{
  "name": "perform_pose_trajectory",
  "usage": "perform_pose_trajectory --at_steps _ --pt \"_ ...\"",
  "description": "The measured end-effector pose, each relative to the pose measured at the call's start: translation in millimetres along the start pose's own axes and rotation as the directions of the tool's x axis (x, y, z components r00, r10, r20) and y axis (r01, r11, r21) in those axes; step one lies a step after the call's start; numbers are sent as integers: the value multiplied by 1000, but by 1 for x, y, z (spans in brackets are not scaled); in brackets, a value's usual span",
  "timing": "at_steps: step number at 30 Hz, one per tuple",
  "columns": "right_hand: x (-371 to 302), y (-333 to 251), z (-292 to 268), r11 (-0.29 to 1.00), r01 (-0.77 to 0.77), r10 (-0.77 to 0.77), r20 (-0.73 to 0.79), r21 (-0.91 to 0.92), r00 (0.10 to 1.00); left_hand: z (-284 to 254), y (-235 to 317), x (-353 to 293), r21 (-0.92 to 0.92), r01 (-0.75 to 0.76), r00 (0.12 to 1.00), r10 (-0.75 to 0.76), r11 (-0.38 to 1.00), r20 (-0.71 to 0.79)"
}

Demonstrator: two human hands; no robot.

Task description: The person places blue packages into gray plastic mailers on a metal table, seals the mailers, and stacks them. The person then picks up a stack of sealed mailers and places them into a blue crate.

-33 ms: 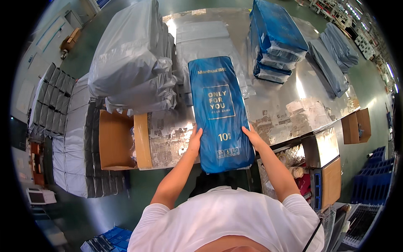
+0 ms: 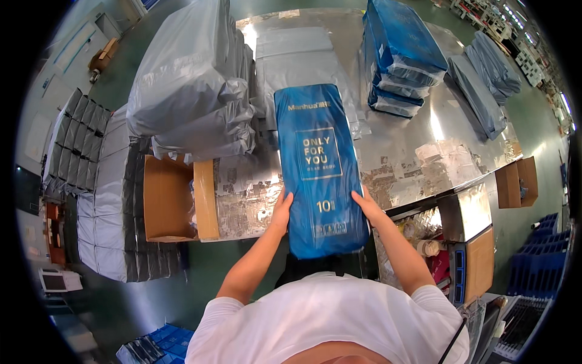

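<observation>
Between my hands I hold a long blue plastic-wrapped pack [image 2: 316, 188], its printed face up and its near end close to my body. My left hand [image 2: 282, 209] grips its left edge with the thumb on top. On the opposite edge, my right hand [image 2: 365, 206] holds it the same way; the fingers beneath are hidden. Flat grey plastic bags [image 2: 294, 54] lie on the table just beyond the pack's far end. A stack of similar blue packs [image 2: 406, 45] stands to the right, and a tall pile of grey wrapped packs [image 2: 182, 79] rises on the left.
The worn metal table [image 2: 394, 173] spans the middle. An open cardboard box [image 2: 170, 200] stands at its left edge; a smaller box [image 2: 517, 182] is at the right. More grey packs [image 2: 479, 97] lie far right. Rows of grey bundles [image 2: 100, 224] stand left. A cluttered shelf [image 2: 424, 236] sits below the table.
The blue pack and both hands have shifted slightly toward my body. My grip on it looks the same.
</observation>
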State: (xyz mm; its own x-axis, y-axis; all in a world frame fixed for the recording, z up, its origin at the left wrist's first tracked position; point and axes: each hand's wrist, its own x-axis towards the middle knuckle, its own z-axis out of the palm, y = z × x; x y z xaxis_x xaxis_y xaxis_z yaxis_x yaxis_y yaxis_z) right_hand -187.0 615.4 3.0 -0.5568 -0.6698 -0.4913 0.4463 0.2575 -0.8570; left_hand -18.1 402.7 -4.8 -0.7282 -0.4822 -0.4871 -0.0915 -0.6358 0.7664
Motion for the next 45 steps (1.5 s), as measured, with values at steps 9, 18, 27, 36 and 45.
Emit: perform_pose_trajectory --at_steps 9,18,27,36,45 --pt "15 -48 -52 904 -46 59 17 -425 998 -55 -8 -12 674 -387 836 548 629 -31" --pt "299 -55 -88 16 248 -738 156 -969 657 -40 94 245 923 -364 763 530 -122 371" --pt "283 -123 -58 -57 28 -467 51 -998 883 -6 126 260 984 -176 777 609 -39 163" --pt "278 -132 -46 32 -3 -656 -23 -999 754 8 142 249 942 -190 797 604 278 -17" --pt "253 -115 -56 76 431 -845 171 -899 506 -1 135 226 873 -438 585 805 213 98"
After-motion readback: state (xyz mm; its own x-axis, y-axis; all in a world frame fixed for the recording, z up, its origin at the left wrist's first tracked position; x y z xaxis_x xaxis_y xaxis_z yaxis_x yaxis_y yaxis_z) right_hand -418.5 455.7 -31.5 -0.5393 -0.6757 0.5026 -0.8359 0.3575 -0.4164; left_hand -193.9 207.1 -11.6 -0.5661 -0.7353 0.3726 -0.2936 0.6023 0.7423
